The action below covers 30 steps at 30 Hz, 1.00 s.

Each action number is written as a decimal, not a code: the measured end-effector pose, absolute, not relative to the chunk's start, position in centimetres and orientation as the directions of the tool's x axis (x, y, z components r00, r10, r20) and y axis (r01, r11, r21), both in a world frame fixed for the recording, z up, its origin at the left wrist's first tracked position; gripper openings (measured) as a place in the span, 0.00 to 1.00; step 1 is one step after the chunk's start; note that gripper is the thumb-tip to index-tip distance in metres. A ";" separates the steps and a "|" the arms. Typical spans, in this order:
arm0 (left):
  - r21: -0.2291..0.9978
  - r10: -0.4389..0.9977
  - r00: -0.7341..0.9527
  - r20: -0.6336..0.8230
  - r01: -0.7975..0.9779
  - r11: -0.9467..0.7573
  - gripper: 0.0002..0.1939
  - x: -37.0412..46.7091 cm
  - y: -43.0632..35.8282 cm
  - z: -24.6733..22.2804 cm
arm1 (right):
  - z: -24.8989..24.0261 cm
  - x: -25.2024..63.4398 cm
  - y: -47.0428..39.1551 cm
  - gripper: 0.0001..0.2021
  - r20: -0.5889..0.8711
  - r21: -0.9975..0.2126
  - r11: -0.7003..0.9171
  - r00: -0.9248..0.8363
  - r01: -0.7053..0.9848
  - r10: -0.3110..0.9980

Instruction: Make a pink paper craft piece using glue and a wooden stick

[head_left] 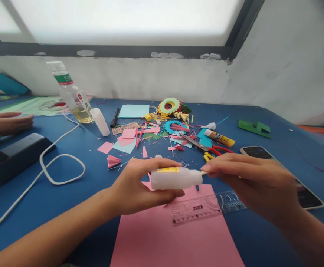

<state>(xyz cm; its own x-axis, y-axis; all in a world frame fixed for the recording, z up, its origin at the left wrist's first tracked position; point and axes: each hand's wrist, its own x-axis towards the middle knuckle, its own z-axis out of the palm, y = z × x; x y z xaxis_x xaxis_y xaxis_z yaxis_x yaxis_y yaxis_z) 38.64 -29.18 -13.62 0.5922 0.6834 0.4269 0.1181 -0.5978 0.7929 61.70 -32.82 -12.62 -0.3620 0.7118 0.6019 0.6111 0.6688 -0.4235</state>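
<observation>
While left hand (134, 185) grips bottle (173, 180), neck (197, 177) points toward right hand (258, 178).

From afar I see a window (128, 22) at twelve o'clock, a clear bottle (68, 95) with yellowish liquid (83, 115) at ten, a black box (19, 155) at nine, a white cable (63, 183) at eight, and a phone (309, 194) near four.

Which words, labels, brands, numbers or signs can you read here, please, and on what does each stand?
Nothing is legible with certainty; these are too small or blurred:
Plastic bottle: labels
Squeeze bottle in left hand: yellow label
Clear ruler: logo, scale marks
Glue stick: print
Paper strip: writing
</observation>
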 end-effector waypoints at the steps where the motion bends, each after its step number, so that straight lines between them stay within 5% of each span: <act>1: 0.789 0.682 0.593 0.428 0.122 -0.602 0.18 38.6 -29.2 -13.6 | -12.6 61.8 -32.9 0.15 0.598 -0.422 0.667 -0.364 0.614 0.714; 13: 0.776 0.674 0.582 0.455 0.113 -0.621 0.18 38.6 -29.1 -13.8 | -12.9 61.8 -33.0 0.12 0.614 -0.352 0.646 -0.353 0.678 0.706; 21: 0.788 0.701 0.569 0.429 0.143 -0.599 0.20 38.5 -28.9 -14.1 | -13.9 63.2 -32.1 0.08 0.599 -0.146 0.662 -0.467 0.735 0.651; 30: 0.667 0.735 0.604 0.308 0.413 -0.620 0.19 38.4 -28.3 -14.4 | -13.6 62.0 -31.4 0.06 0.501 -0.355 0.662 -0.464 0.660 0.731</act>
<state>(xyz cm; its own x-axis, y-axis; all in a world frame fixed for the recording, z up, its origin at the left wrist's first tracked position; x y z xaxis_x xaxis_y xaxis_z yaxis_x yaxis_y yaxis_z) 38.43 -28.31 -14.41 0.6043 0.7347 0.3083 0.4135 -0.6199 0.6669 62.05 -31.38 -13.62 -0.4637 0.7310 0.5006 0.6603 0.6619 -0.3550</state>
